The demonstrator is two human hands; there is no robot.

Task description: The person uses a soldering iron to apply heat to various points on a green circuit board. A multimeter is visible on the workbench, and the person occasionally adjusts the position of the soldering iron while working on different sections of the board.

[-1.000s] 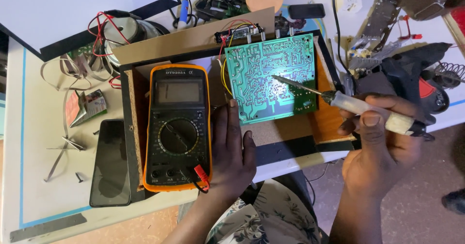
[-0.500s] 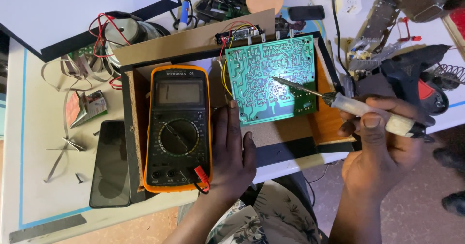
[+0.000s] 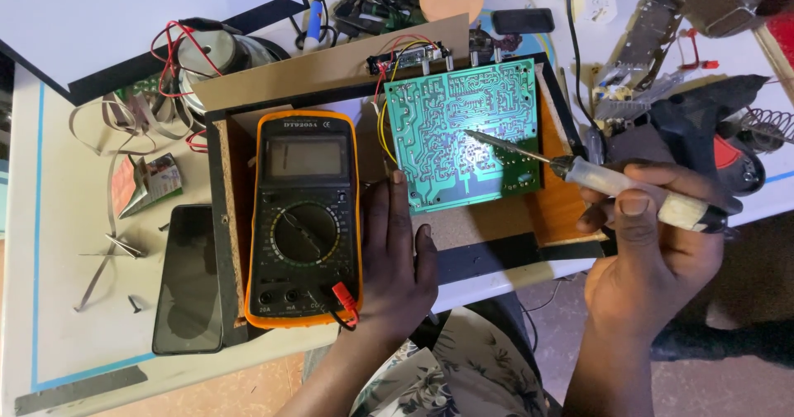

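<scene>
Soldering work on a green printed circuit board (image 3: 463, 131), which lies copper-track side up on a brown wooden board (image 3: 562, 210) on the white bench (image 3: 58, 243). The right hand (image 3: 653, 251) grips a soldering iron with a pale handle (image 3: 637, 198), its thin metal tip touching the circuit board near the middle. The left hand (image 3: 397, 260) lies flat and open, fingertips pressing the circuit board's lower left edge, holding nothing. Just left of it sits an orange-cased multimeter with a round dial (image 3: 304, 218), and beyond that a black phone (image 3: 188, 280). Judging by the pose, a joint is being heated; steadiness of tip and board matters most now.
</scene>
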